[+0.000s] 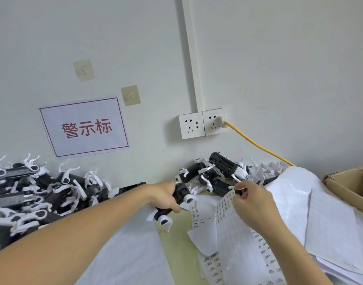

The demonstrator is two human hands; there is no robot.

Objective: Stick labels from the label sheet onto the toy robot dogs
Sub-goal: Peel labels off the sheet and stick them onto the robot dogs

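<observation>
My left hand (pixel 163 195) grips a black toy robot dog (pixel 181 197) with white legs, held above the table's middle. My right hand (pixel 251 202) is just to its right, fingertips pinching at the top edge of a label sheet (pixel 224 204) that stands curled up from the table. Whether a label is between the fingertips is too small to tell. More label sheets (pixel 212 266) lie flat below the hand.
A big heap of toy dogs (pixel 32 194) fills the left side by the wall. A smaller heap (pixel 219 173) lies at the back centre. White backing papers (pixel 299 202) pile up at the right, beside a cardboard box (pixel 349 186). A yellow cable (pixel 258 145) runs from the wall socket (pixel 203 123).
</observation>
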